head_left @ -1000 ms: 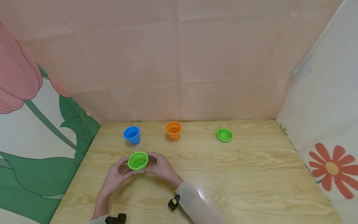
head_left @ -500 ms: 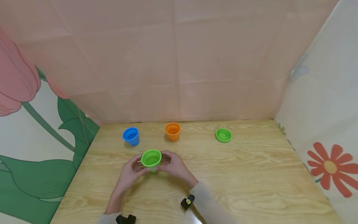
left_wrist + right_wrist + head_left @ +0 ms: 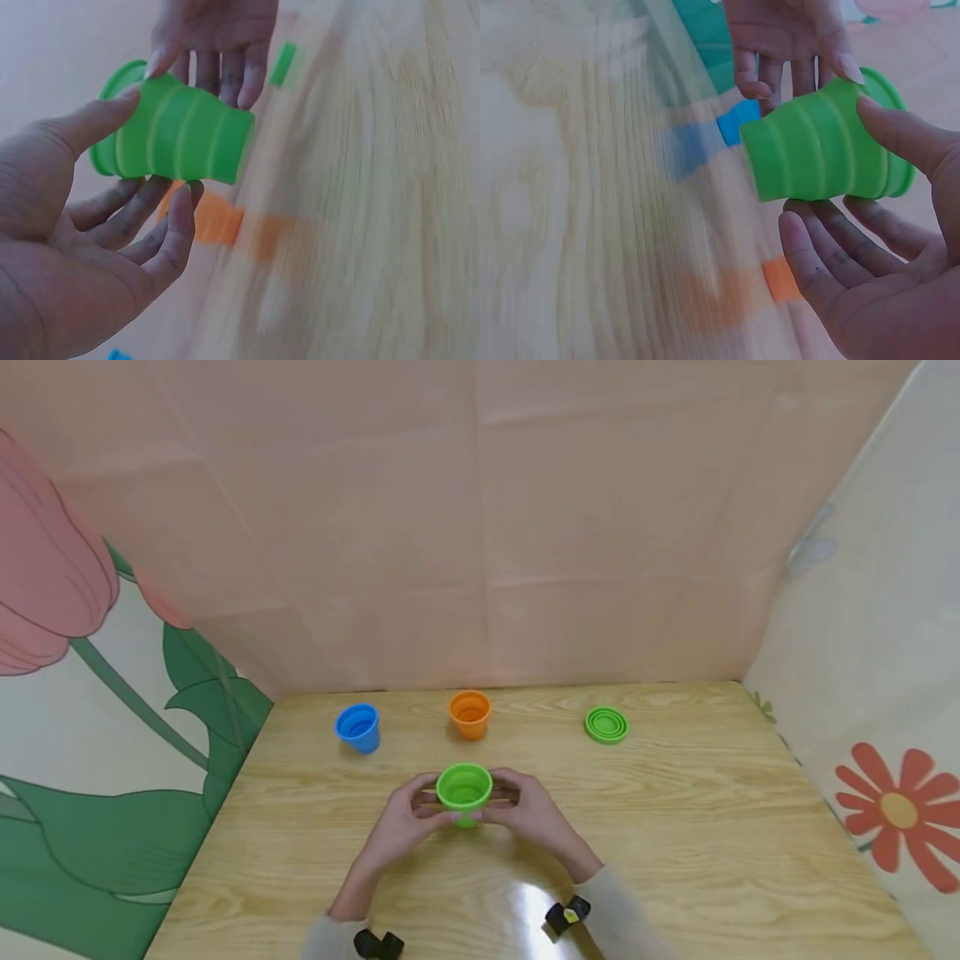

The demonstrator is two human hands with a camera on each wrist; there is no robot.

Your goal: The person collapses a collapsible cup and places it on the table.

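Observation:
An expanded green collapsible cup with ringed walls is held upright between both hands. My left hand grips its left side, thumb near the rim and fingers round the wall. From the other side my right hand grips it the same way, the two thumbs meeting at the near face. In the left wrist view the cup's base stands clear of the wooden table, and the right wrist view shows the same cup raised. Behind it stands an orange cup.
A blue cup stands at the back left of the table. A flattened green collapsible cup lies at the back right. A pink backdrop rises along the table's far edge, with floral sheets on both sides.
Both hands have carried the green cup to the right, from in front of the blue cup to in front of the orange one. The other cups stay where they were.

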